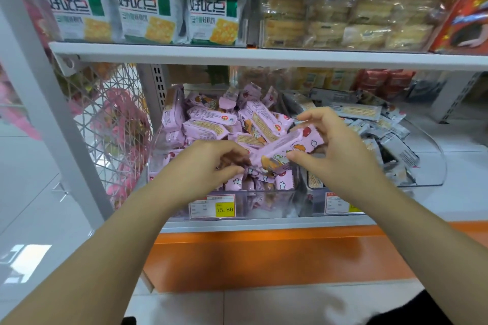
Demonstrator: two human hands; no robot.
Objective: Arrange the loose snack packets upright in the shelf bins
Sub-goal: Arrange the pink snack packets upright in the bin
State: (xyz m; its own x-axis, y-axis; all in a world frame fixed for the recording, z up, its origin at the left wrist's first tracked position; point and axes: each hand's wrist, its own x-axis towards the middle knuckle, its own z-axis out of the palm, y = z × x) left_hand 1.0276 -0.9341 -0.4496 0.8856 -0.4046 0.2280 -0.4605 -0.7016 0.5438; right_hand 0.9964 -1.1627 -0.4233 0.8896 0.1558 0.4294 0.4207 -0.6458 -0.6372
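Observation:
A clear plastic bin [264, 202] on the lower shelf holds a jumbled heap of pink snack packets [208, 128]. Along its front wall a few pink packets [284, 179] stand upright. My right hand [335, 148] holds one long pink packet [287, 146] between thumb and fingers, tilted above the heap. My left hand [208, 163] is curled at that packet's lower left end, its fingertips down among the packets. What they grip is hidden. To the right, a second clear bin [433, 166] holds loose grey packets [390, 137].
A white shelf board [237, 54] runs just above the bins, loaded with green-and-white cracker bags [148, 16] and clear-wrapped pastries [343, 21]. Yellow price tags [224, 208] sit on the bin fronts. A white wire basket [111, 124] hangs at left. An orange base [264, 258] lies below.

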